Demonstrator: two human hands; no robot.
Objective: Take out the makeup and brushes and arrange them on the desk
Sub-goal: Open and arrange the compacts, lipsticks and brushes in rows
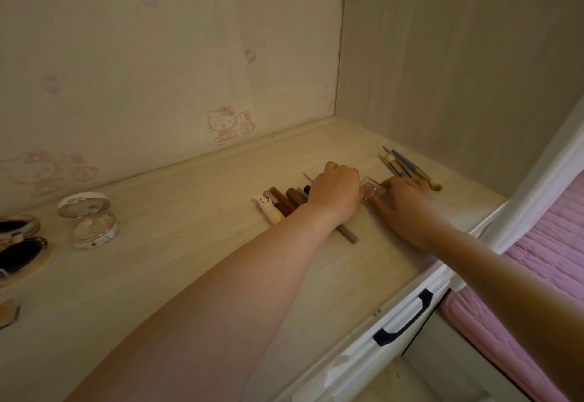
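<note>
**Clear case squared up between two hands**

The right hand (pixel 407 202) pinches a small clear case (pixel 373 190) between fingers (pixel 392 184) and thumb, flat on the worktop (pixel 189 243). The left hand (pixel 336 193) is curled against the case's other end; whether it grips is hidden. The case is probably being lined up with the row. Lip tubes and pencils (pixel 284 202) lie just left of the fingers, brushes (pixel 407 167) just beyond, and open compacts (pixel 88 221) well left.

Pale wood-grain desk (pixel 177 275), pink cat-print wall (pixel 158 69), brown/grey makeup tubes (pixel 286 201), pink quilted bedding (pixel 537 291).
</note>
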